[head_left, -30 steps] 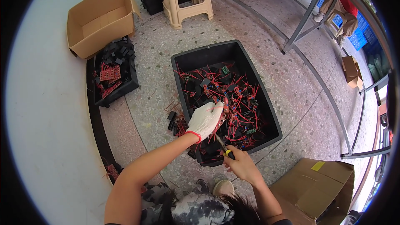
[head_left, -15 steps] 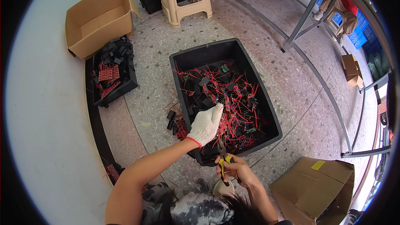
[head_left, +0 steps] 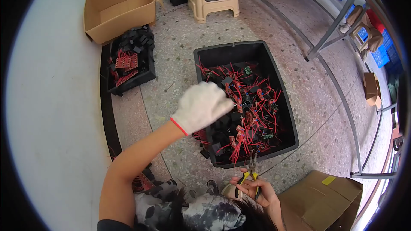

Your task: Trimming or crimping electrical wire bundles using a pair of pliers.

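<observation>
A black plastic tub (head_left: 286,143) on the floor holds small red circuit boards with red wires (head_left: 252,122) and black block-shaped cases (head_left: 222,123). My left hand (head_left: 200,105), in a white knit glove with a red cuff, is over the tub's left rim. Its fingers are curled together, slightly blurred; what they hold, if anything, cannot be made out. Below the tub's near edge, my bare right hand (head_left: 263,191) holds pliers (head_left: 252,172) with yellow and black handles. The handles are spread, and the jaws point toward the tub.
At upper left, a smaller black bin (head_left: 145,75) of black cases and red boards is beside an open cardboard box (head_left: 124,17). A beige stool (head_left: 212,6) stands beyond the tub. Another cardboard box (head_left: 319,201) lies at lower right. A person sits near metal table legs (head_left: 334,34).
My left hand has lifted off the wired boards and moved leftward to the tub's side. The pliers have drawn back from the boards, their handles now wider apart. The whole view has shifted.
</observation>
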Motion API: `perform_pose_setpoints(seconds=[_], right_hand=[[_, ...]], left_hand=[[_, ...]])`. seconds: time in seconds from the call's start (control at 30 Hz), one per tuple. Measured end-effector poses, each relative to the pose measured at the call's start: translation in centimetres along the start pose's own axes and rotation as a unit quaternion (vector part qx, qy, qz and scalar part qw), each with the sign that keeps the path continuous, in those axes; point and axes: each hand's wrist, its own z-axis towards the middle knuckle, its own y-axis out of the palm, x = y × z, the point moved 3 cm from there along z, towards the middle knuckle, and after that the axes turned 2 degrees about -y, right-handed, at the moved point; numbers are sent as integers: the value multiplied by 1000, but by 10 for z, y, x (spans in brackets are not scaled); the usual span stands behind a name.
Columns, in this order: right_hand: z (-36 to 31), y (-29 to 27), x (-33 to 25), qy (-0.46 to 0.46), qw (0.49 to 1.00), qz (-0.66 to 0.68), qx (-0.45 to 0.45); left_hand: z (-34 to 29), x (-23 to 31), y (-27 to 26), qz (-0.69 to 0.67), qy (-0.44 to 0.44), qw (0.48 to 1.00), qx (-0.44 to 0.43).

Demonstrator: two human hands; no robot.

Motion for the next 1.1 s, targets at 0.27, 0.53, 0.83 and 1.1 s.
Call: perform_pose_setpoints(seconds=[0.27, 0.53, 0.83, 1.1], right_hand=[[-29, 7, 35, -140, 980, 3, -141], [-19, 49, 35, -25, 966, -217, -136], [34, 39, -10, 85, 844, -530, 13], [149, 25, -133, -20, 979, -201, 23]], left_hand=[[-112, -105, 185, -466, -518, 684, -218], [-128, -70, 219, -538, -474, 687, -121], [-146, -82, 96, -684, -394, 608, -91], [-177, -77, 20, -637, -403, 651, -86]])
